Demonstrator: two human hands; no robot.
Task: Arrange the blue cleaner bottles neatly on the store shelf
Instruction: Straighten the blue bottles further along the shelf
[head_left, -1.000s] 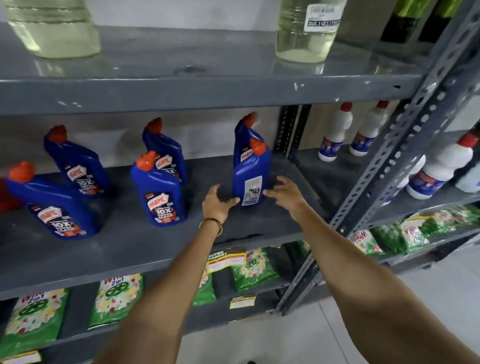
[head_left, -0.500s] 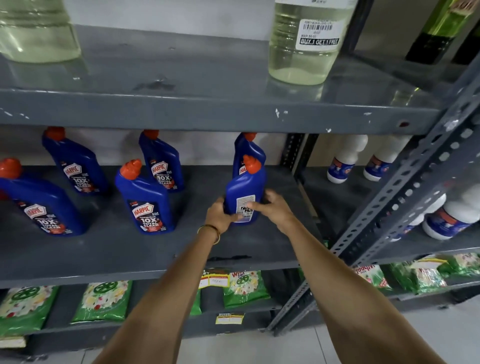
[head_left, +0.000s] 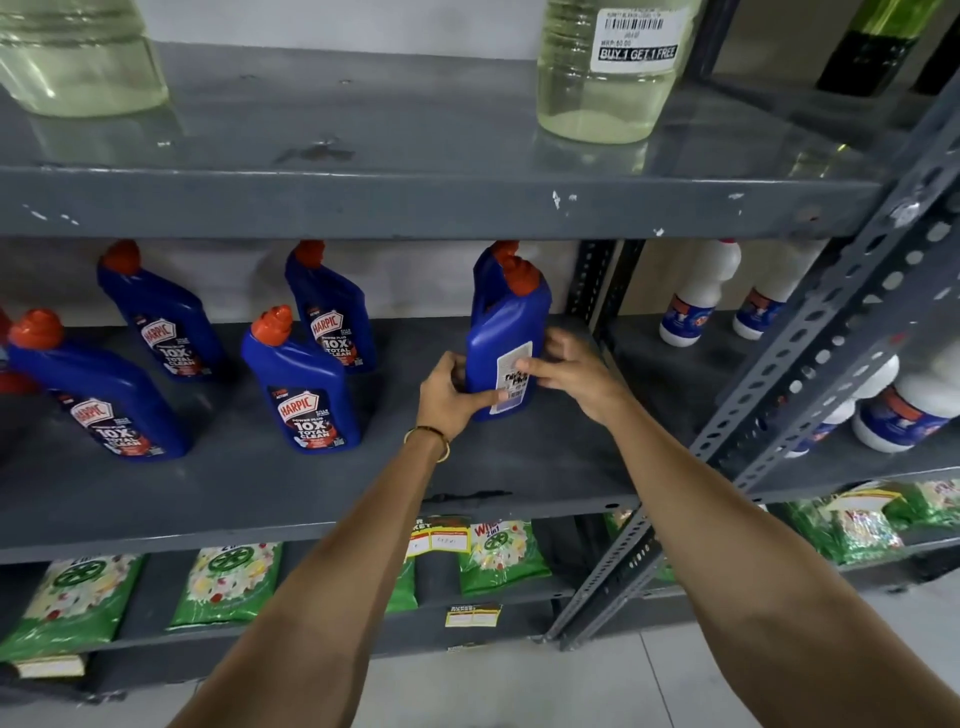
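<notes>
Several blue cleaner bottles with red caps stand on the grey middle shelf (head_left: 270, 499). The rightmost front bottle (head_left: 506, 322) shows its back label to me. My left hand (head_left: 451, 395) grips its lower left side and my right hand (head_left: 571, 371) grips its right side. Another blue bottle directly behind it is mostly hidden. Further left stand a front bottle (head_left: 304, 384), a back bottle (head_left: 332, 312), another back bottle (head_left: 161, 317) and a front-left bottle (head_left: 98, 389), all with labels facing me.
The shelf above (head_left: 415, 202) hangs low over the bottle caps and carries clear jugs (head_left: 602, 73). A slotted steel upright (head_left: 810, 353) stands to the right, with white bottles (head_left: 698, 296) beyond it. Green detergent packs (head_left: 228, 582) lie on the lower shelf.
Both hands went from open beside the rightmost bottle to gripping it. The bottle now stands slightly further back on the shelf, close in front of the one behind.
</notes>
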